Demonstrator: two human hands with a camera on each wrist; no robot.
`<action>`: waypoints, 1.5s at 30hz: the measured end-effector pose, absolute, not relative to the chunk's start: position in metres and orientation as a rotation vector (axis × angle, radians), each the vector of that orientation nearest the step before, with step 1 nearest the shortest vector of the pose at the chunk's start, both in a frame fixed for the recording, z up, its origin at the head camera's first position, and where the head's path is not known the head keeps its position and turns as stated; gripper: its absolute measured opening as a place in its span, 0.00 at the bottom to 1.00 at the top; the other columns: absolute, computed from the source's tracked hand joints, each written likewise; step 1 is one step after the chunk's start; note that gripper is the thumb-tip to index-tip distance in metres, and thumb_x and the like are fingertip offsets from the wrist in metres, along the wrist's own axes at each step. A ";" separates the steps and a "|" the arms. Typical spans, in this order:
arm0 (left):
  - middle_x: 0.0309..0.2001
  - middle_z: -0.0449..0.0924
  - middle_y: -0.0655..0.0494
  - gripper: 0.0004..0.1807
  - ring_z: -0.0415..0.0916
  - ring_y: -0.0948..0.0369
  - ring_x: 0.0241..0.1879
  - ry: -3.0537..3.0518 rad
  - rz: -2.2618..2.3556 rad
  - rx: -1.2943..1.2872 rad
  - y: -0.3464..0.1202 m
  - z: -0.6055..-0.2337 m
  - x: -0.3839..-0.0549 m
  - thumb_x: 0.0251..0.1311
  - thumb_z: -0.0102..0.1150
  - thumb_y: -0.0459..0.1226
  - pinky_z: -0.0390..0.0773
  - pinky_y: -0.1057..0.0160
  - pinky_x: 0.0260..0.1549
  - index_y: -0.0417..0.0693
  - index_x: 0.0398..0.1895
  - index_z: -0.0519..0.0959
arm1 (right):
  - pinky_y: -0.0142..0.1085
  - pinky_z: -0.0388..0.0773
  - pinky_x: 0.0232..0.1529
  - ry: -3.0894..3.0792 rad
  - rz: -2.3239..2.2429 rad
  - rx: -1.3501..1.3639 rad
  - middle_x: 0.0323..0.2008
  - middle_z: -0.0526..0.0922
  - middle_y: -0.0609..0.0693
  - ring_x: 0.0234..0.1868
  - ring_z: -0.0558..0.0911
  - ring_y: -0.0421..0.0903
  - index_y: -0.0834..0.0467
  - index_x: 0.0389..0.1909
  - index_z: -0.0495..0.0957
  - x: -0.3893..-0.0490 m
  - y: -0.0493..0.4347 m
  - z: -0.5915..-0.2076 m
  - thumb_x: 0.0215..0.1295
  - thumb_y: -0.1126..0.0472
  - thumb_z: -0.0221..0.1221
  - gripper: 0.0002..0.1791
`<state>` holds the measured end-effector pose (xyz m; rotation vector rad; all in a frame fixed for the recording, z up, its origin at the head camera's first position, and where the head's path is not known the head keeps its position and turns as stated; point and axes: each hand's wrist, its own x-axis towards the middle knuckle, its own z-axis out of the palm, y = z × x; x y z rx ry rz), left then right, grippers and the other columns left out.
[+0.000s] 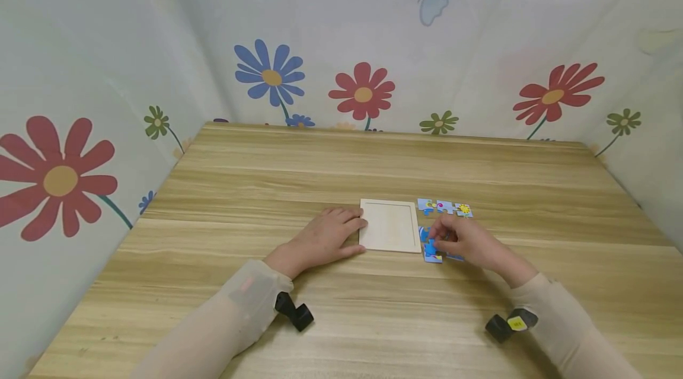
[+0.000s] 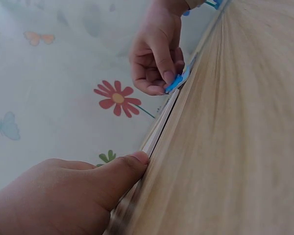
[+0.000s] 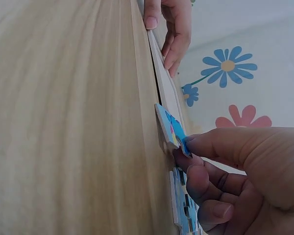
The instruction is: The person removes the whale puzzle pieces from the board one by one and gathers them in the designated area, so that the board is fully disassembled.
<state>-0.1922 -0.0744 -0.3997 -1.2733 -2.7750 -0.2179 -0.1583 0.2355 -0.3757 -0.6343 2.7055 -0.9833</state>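
A square pale wooden puzzle tray (image 1: 391, 225) with a shallow recess lies flat on the table. My left hand (image 1: 335, 235) rests along its left edge, fingertips over the rim and thumb at the near left corner. Just right of the tray, my right hand (image 1: 464, 239) pinches a blue jigsaw piece (image 3: 170, 128) between thumb and fingers. In the right wrist view that piece is tilted, one edge raised from the table. More puzzle pieces (image 3: 182, 200) lie beneath the right hand, partly hidden by it.
Behind the right hand, a row of light blue puzzle pieces (image 1: 445, 207) lies on the table, one with a yellow sun (image 1: 464, 209). The wood-grain table (image 1: 299, 165) meets a flower-patterned curtain (image 1: 315, 23) at its back and sides.
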 end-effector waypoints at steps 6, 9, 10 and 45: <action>0.65 0.71 0.50 0.29 0.68 0.52 0.65 -2.779 -0.225 -1.270 -0.075 -0.400 -0.192 0.64 0.53 0.56 0.67 0.50 0.65 0.48 0.61 0.74 | 0.26 0.71 0.28 2.719 -0.975 -0.639 0.28 0.78 0.46 0.26 0.71 0.34 0.60 0.36 0.77 -0.159 0.234 -0.378 0.60 0.68 0.62 0.05; 0.65 0.71 0.50 0.29 0.68 0.52 0.65 -2.777 -0.227 -1.268 -0.076 -0.400 -0.192 0.64 0.53 0.56 0.66 0.50 0.65 0.48 0.61 0.74 | 0.26 0.71 0.28 2.721 -0.974 -0.642 0.28 0.78 0.46 0.25 0.71 0.34 0.60 0.36 0.78 -0.160 0.233 -0.377 0.60 0.69 0.62 0.05; 0.65 0.71 0.50 0.29 0.68 0.52 0.65 -2.776 -0.227 -1.267 -0.076 -0.400 -0.192 0.64 0.53 0.56 0.66 0.50 0.65 0.49 0.61 0.73 | 0.26 0.71 0.28 2.723 -0.971 -0.644 0.28 0.78 0.46 0.25 0.70 0.34 0.60 0.35 0.78 -0.160 0.232 -0.377 0.59 0.69 0.62 0.05; 0.70 0.63 0.47 0.34 0.62 0.52 0.69 -2.806 -0.069 -1.265 -0.069 -0.388 -0.186 0.66 0.49 0.58 0.63 0.51 0.68 0.51 0.70 0.64 | 0.30 0.76 0.37 2.951 -1.071 -0.623 0.38 0.83 0.54 0.38 0.78 0.44 0.65 0.47 0.77 -0.175 0.234 -0.361 0.67 0.66 0.57 0.10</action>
